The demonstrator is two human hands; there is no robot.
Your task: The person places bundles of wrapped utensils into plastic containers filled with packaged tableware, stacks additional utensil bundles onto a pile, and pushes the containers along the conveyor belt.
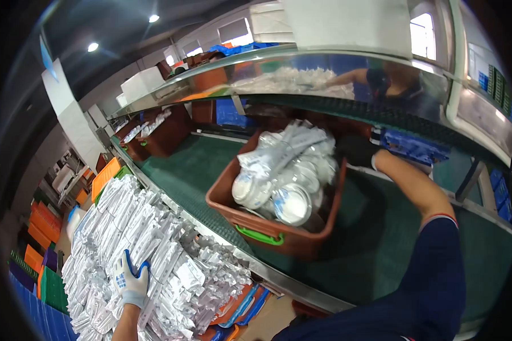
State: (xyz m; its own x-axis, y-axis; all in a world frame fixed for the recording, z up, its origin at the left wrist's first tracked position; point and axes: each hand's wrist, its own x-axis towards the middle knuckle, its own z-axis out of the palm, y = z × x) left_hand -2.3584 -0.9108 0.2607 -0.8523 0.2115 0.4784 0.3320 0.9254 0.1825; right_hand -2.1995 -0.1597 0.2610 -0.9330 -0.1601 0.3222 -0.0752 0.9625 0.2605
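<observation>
My left hand (132, 278), in a white glove with blue edging, rests on a tall stack of silvery-white wrapped packets (170, 261). Its fingers are apart and it holds nothing. A reddish-brown bin (273, 224) with a green handle (259, 235) stands on the green conveyor belt. Clear-wrapped round white items (293, 204) fill it, with long white packets (293, 148) lying on top. My right hand (358, 152), dark in shadow, reaches to the bin's far right side. Its fingers are too dark to make out, so its grip is hidden.
More brown bins (168, 132) with packets sit farther up the belt (182, 162). A metal-edged upper shelf (335, 74) passes above the bin. Blue crates (412, 146) are behind the belt. Orange and green crates (54, 284) stand at the left.
</observation>
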